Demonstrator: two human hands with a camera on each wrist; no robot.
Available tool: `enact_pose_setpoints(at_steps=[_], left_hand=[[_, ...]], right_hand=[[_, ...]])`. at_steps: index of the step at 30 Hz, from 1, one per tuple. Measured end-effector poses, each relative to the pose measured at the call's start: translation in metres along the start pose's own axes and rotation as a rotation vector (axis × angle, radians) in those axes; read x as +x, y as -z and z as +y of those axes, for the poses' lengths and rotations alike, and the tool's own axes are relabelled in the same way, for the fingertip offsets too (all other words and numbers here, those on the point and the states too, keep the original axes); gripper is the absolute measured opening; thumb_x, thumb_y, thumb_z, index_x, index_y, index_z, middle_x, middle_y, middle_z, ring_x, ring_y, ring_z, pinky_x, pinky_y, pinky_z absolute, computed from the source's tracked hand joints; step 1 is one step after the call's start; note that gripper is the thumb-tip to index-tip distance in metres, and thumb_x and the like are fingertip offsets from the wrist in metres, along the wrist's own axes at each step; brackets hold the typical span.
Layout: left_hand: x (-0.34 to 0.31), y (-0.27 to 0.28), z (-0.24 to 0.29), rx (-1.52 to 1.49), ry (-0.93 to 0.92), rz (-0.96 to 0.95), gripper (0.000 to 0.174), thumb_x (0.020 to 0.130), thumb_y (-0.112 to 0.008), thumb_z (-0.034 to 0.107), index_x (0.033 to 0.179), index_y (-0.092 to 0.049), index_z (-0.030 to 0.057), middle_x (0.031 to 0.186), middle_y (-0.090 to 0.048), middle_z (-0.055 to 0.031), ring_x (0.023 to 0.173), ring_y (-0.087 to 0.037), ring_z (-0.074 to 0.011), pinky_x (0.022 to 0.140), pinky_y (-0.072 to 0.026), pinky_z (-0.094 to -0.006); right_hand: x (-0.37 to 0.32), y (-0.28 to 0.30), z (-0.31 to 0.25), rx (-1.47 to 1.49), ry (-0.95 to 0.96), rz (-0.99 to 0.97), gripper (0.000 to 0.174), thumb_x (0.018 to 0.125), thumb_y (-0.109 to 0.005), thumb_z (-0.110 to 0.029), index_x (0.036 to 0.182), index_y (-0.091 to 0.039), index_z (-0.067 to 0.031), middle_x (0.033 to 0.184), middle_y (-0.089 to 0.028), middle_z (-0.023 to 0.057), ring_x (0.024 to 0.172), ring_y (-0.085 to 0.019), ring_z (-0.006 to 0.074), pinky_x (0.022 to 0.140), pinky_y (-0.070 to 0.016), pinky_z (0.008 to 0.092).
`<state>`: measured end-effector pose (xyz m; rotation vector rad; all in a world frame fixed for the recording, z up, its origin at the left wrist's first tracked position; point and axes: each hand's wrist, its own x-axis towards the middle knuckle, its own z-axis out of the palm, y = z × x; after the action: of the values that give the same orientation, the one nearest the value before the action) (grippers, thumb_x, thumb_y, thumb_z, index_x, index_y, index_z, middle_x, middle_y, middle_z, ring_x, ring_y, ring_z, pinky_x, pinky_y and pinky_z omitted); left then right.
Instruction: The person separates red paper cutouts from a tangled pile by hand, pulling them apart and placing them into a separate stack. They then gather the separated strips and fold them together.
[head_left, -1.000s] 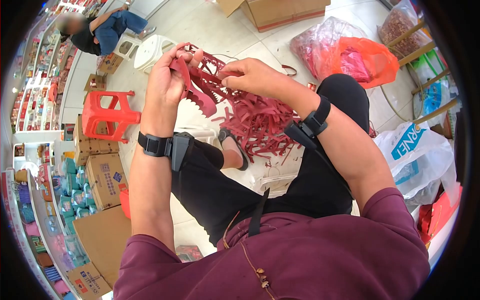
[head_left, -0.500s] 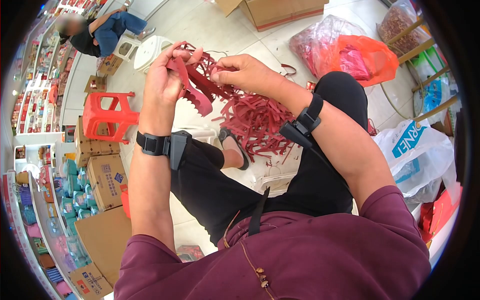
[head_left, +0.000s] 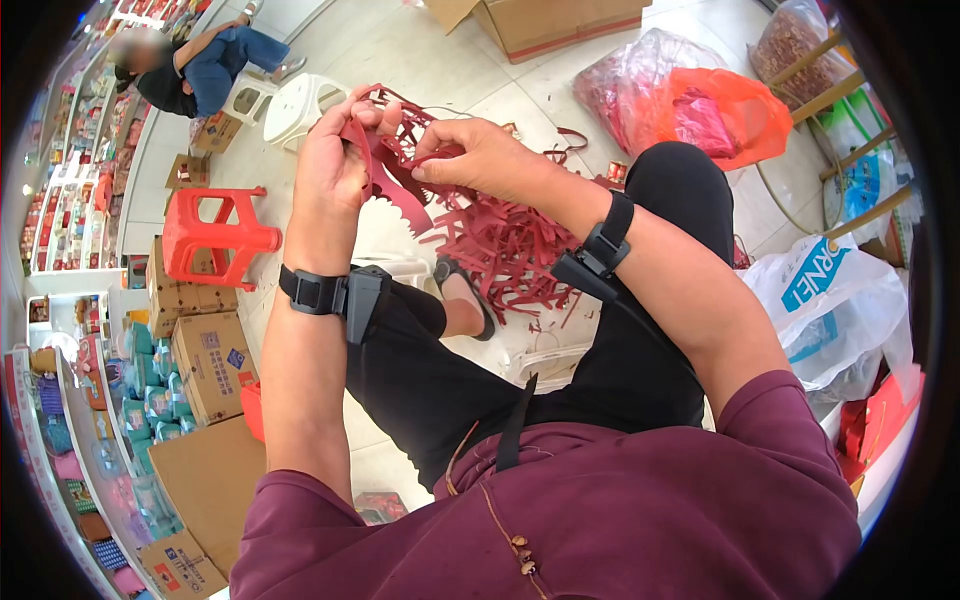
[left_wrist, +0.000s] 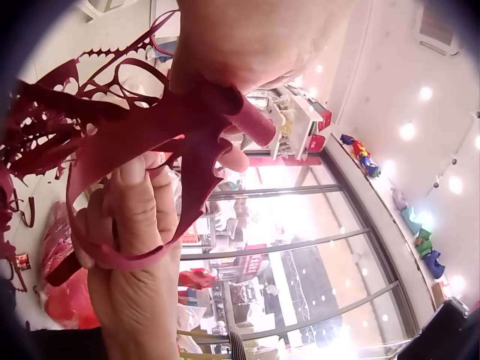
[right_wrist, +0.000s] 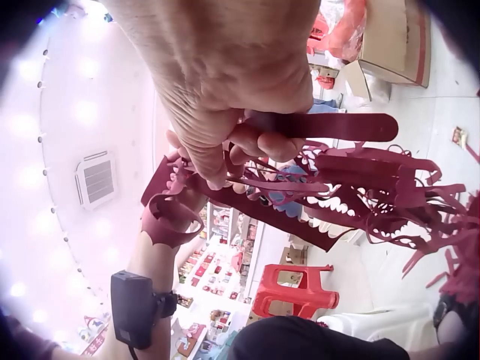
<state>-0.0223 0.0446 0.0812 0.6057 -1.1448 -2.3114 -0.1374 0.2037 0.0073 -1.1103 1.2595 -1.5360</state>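
My left hand holds a bunch of dark red, leather-like cut sheet with scalloped edges, part of which loops loosely below the palm. Close on its right, my right hand pinches thin strands of the same material between thumb and fingertips. In the right wrist view a smooth flat strip with a rounded end sticks out from under the curled fingers of that hand. Perforated strands hang from between the hands. Below them, a heap of dark red strips lies by my foot.
A red stool and a white stool stand to the left, near cardboard boxes and stocked shelves. On the right lie an orange plastic bag and a white bag. A person sits at the far left.
My right hand has shifted a little left and down, nearer the left hand, still pinching the strands. The left hand stays almost in place with the scalloped sheet.
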Motion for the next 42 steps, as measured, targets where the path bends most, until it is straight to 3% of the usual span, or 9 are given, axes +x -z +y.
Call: enact_pose_setpoints(at_steps=[6, 9, 13, 17, 21, 28, 33, 36, 42], left_hand=[[0.002, 0.0, 0.0, -0.011, 0.012, -0.022, 0.028, 0.097, -0.049, 0.001, 0.123, -0.048, -0.0095, 0.08, -0.056, -0.0065, 0.074, -0.059, -0.0157, 0.096, -0.0555, -0.0402], [-0.004, -0.016, -0.004, -0.013, -0.015, 0.05, 0.028, 0.097, -0.049, 0.001, 0.123, -0.048, -0.0083, 0.079, -0.052, -0.005, 0.071, -0.055, -0.0146, 0.082, -0.0553, -0.035], [0.013, 0.008, 0.01, -0.116, 0.028, -0.054, 0.029, 0.095, -0.05, -0.002, 0.123, -0.045, -0.0064, 0.078, -0.043, -0.0018, 0.065, -0.043, -0.0109, 0.058, -0.0407, -0.0261], [0.019, 0.024, 0.029, -0.108, 0.045, -0.171, 0.027, 0.097, -0.049, -0.001, 0.123, -0.045, -0.0057, 0.078, -0.045, -0.0012, 0.068, -0.044, -0.011, 0.056, -0.0387, -0.0249], [0.019, 0.018, 0.032, -0.068, 0.004, -0.125, 0.024, 0.099, -0.046, 0.001, 0.122, -0.047, -0.0057, 0.079, -0.046, -0.0015, 0.068, -0.044, -0.0108, 0.057, -0.0387, -0.0251], [0.016, 0.017, 0.038, -0.096, 0.033, -0.149, 0.025, 0.098, -0.046, 0.001, 0.121, -0.048, -0.0085, 0.081, -0.047, -0.0018, 0.068, -0.045, -0.0109, 0.057, -0.0397, -0.0249], [0.01, 0.008, 0.043, -0.065, 0.112, -0.219, 0.025, 0.098, -0.048, 0.001, 0.121, -0.05, -0.0095, 0.083, -0.047, -0.0023, 0.068, -0.044, -0.0093, 0.055, -0.0386, -0.0224], [0.005, -0.001, 0.045, -0.078, 0.104, -0.211, 0.028, 0.102, -0.048, 0.003, 0.126, -0.05, -0.0101, 0.085, -0.046, -0.0025, 0.067, -0.042, -0.0089, 0.052, -0.0373, -0.0214], [-0.008, -0.021, 0.055, -0.061, 0.109, -0.261, 0.029, 0.103, -0.046, 0.004, 0.128, -0.05, -0.0108, 0.085, -0.047, -0.0031, 0.066, -0.042, -0.0081, 0.049, -0.0381, -0.0213]], right_hand=[[0.006, -0.004, 0.006, 0.114, 0.114, 0.013, 0.018, 0.088, -0.073, -0.016, 0.097, -0.068, -0.0016, 0.08, -0.068, 0.0043, 0.071, -0.063, 0.0111, 0.065, -0.0505, 0.0265], [0.005, -0.002, 0.01, 0.028, 0.11, 0.004, 0.019, 0.088, -0.072, -0.017, 0.097, -0.068, -0.0011, 0.078, -0.067, 0.004, 0.07, -0.062, 0.0114, 0.065, -0.05, 0.0273], [0.001, 0.009, 0.005, -0.153, 0.046, 0.039, 0.021, 0.087, -0.07, -0.02, 0.093, -0.069, 0.0001, 0.075, -0.067, 0.0047, 0.069, -0.06, 0.0122, 0.065, -0.0493, 0.029], [-0.009, 0.021, -0.008, -0.3, -0.145, -0.122, 0.023, 0.086, -0.07, -0.023, 0.093, -0.071, -0.001, 0.078, -0.068, 0.007, 0.071, -0.06, 0.0129, 0.068, -0.0495, 0.0312], [-0.007, 0.018, 0.014, -0.315, -0.014, -0.246, 0.03, 0.087, -0.073, -0.029, 0.104, -0.073, -0.0033, 0.086, -0.071, 0.0086, 0.079, -0.063, 0.0135, 0.075, -0.0502, 0.0312], [0.004, 0.024, 0.01, 0.039, 0.062, -0.013, 0.028, 0.09, -0.066, -0.015, 0.114, -0.068, -0.0012, 0.096, -0.072, 0.0059, 0.082, -0.063, 0.0094, 0.074, -0.0504, 0.0247], [-0.003, 0.036, -0.011, -0.058, -0.105, 0.222, 0.029, 0.091, -0.058, -0.019, 0.113, -0.067, -0.0026, 0.088, -0.07, 0.0021, 0.057, -0.047, 0.0083, 0.051, -0.0445, 0.0265], [-0.001, 0.044, -0.005, -0.296, -0.237, 0.215, 0.03, 0.083, -0.065, -0.018, 0.108, -0.068, -0.0025, 0.081, -0.069, 0.006, 0.069, -0.056, 0.0114, 0.066, -0.0483, 0.0286], [0.017, 0.036, 0.043, -0.495, -0.063, 0.257, 0.046, 0.077, -0.08, -0.033, 0.107, -0.066, -0.0011, 0.09, -0.07, 0.016, 0.086, -0.068, 0.0273, 0.077, -0.0527, 0.0377]])
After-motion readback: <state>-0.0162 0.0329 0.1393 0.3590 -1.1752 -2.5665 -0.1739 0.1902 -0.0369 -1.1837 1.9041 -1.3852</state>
